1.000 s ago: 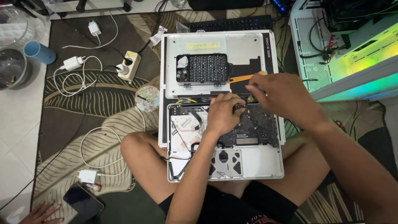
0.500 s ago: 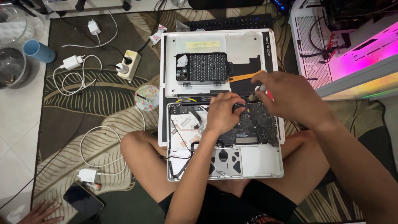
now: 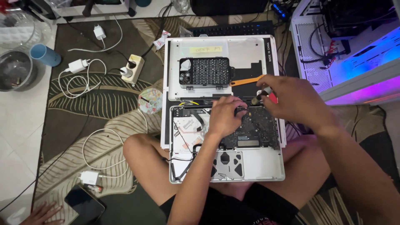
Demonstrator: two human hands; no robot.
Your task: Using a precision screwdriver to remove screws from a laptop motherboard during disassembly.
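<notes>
while the left hand (image 3: 225,116) presses flat on the opened laptop (image 3: 227,143) to steady it, fingers holding nothing. right hand (image 3: 293,102), just above the laptop's board, pinches a small screwdriver (image 3: 261,96) upright for control.

floor clutter around the work spot

a blue cup (image 3: 45,54) stands beside a metal bowl (image 3: 14,70) on the pale tiles at far left. on the leaf-patterned rug (image 3: 96,100) lie a cream power strip (image 3: 132,68), white chargers (image 3: 76,65) with looped cables, and a small round tin (image 3: 150,101). a dark phone (image 3: 84,203) rests near the bottom left corner, another person's fingers (image 3: 39,213) just beside it. a black keyboard (image 3: 231,28) lies up top, and a lit white computer case (image 3: 346,46) stands at right.
</notes>
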